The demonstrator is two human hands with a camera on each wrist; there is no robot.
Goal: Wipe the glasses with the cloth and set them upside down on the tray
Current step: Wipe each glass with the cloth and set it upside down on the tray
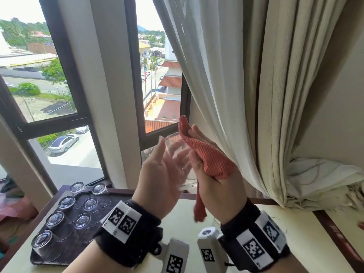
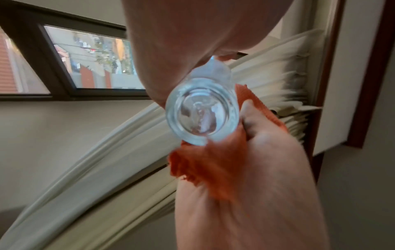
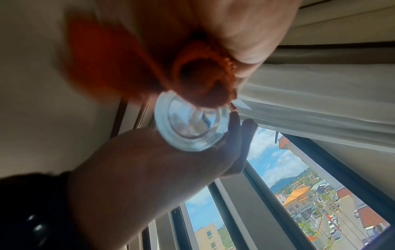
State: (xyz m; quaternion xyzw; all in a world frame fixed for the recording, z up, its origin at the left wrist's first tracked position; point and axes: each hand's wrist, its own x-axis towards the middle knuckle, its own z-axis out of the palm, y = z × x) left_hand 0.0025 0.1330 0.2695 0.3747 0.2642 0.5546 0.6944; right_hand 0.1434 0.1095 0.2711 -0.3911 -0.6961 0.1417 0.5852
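The clear, straight-sided drinking glass [image 1: 177, 154] sits between your two hands, raised in front of the window well above the table, and its long axis runs from its thick base, down near your wrists, up and away from you to the open rim, so the mouth points upward and slightly forward. Your left hand [image 1: 157, 172] is on its left side, fingers nearly straight and spread along the wall, cradling it more than clamping it; the left wrist view shows the round base right against that palm. Your right hand [image 1: 212, 174] is on the opposite side, fingers curled round the orange waffle-weave cloth [image 1: 204, 154], which it presses against the glass wall, with a loose tail hanging below the wrist. Both hands touch the glass, so neither is nearer. The dark rectangular tray [image 1: 98, 201] lies down and to the left of your left hand, with clear glasses [image 1: 67, 202] already standing base-up on it in two rows. Judging from this, wiping is underway, and the coming move turns on that axis: the rim must swing right over to face down before the glass goes to the tray, probably carried by your left hand, being on the tray's side.
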